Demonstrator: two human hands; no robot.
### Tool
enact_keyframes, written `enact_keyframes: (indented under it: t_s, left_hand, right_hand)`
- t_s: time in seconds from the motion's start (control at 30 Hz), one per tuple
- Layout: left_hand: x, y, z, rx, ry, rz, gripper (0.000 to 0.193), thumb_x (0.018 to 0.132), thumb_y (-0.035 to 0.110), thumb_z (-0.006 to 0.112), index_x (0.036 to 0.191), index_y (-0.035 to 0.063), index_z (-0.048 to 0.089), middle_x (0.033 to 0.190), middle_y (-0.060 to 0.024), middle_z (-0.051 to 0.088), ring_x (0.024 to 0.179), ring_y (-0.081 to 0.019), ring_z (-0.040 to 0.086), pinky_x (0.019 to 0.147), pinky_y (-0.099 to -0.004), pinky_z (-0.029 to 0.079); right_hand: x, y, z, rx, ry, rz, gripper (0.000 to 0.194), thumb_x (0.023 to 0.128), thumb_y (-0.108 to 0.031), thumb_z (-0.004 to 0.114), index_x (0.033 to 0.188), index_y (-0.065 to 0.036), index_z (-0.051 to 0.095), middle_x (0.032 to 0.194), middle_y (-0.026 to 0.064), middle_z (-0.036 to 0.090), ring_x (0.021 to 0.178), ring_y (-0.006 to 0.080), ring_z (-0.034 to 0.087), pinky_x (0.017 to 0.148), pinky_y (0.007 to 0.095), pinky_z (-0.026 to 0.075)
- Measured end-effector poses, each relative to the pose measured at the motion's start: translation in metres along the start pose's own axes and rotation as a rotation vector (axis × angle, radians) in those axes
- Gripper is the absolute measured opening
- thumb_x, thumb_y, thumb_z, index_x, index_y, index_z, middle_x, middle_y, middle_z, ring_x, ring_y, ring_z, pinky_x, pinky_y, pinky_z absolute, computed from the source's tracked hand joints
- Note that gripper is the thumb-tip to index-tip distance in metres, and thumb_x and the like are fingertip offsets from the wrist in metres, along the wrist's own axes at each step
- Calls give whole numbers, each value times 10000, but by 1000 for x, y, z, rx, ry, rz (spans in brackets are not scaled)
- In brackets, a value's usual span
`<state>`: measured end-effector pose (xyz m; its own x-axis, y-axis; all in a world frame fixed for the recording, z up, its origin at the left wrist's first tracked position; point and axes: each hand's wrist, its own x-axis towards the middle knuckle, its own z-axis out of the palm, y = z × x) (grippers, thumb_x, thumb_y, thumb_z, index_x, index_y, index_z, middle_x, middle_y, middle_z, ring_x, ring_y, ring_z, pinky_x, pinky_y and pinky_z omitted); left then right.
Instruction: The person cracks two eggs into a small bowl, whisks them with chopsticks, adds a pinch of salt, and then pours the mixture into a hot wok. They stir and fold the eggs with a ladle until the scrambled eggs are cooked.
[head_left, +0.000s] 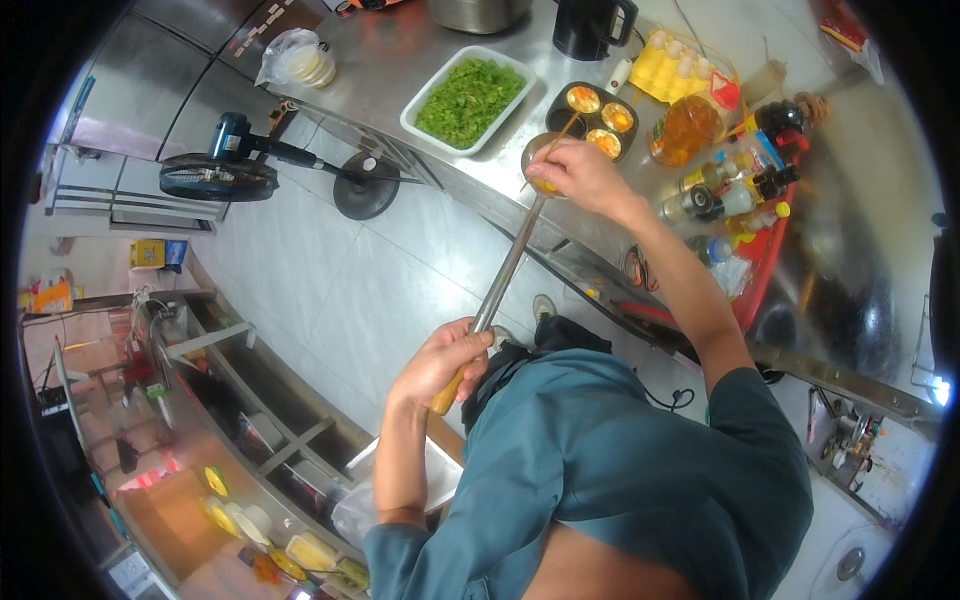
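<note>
My left hand (446, 364) grips the wooden end of a long metal-handled ladle (514, 251). The bowl of the ladle, with something yellow inside, is at the steel table's edge. Over that bowl, my right hand (574, 174) pinches a thin wooden chopstick (564, 136); whether there is a second stick I cannot tell. Just beyond is a dark egg pan (622, 103) with round wells. Three wells hold egg with orange topping; the near left well looks dark and is partly hidden. A white tray (411, 120) of chopped greens (471, 103) lies left of the pan.
Behind the pan are a black kettle (589, 30) and a yellow egg carton (667, 67). An oil jug (679, 131) and several bottles on a red tray (757, 300) stand to the right. A fan (217, 176) stands on the floor at left; a sectioned steel counter (300, 442) is lower left.
</note>
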<state>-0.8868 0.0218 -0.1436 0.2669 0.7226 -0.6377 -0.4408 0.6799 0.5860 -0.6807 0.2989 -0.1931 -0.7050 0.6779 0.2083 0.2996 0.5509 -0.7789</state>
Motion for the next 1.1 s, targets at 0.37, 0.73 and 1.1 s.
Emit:
enact_keyframes:
  t_s: [0.37,0.73,1.1]
  left_hand:
    - [-1,-1,-2,-11,17,3,178,1036,207,619,1004,37,578,578,-8,492,359,-70,414,351,-204,352]
    - [5,6,-6,55,74,-9,221,1022,244,622,936,54,550,595,-10,504,374,-78,425,350,-212,340]
    - [11,6,-2,60,151,-10,216,1013,216,610,950,14,567,559,-20,496,354,-89,413,331,-209,329]
  right_hand:
    - [-27,20,-1,771,452,375,289,1076,-290,578,978,-31,660,828,33,653,689,74,591,571,215,449]
    - [-168,124,28,-452,-106,853,428,977,-416,572,983,-24,745,989,242,732,980,448,697,856,564,535]
    - [-143,159,35,-530,-141,921,450,988,-461,585,1009,-46,755,1009,214,747,993,427,708,848,542,555]
